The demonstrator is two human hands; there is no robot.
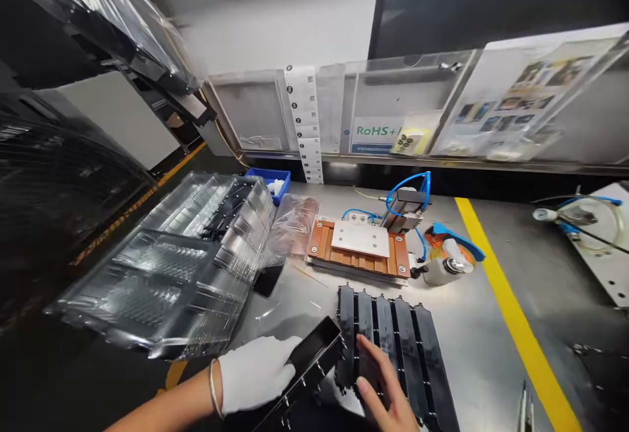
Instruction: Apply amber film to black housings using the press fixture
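Observation:
My left hand [258, 374], in a white glove, grips a long black trough-shaped plastic part [322, 341], tilted up toward the bench. Small tabs stick out along its side. My bare right hand [386, 392] has its thumb and index finger apart, over the near left part of a row of long black plastic strips [427, 340] lying side by side. Whether its fingertips touch a strip, I cannot tell. Beyond the strips is a fixture [361, 245] with a brown bed, a white plate and blue air tubes.
Stacked clear plastic trays [162, 268] stand at the left, with a blue bin [270, 183] behind them. A white bottle [445, 268] stands right of the fixture, before a yellow tape line [506, 307]. Tweezers [525, 409] lie at the near right.

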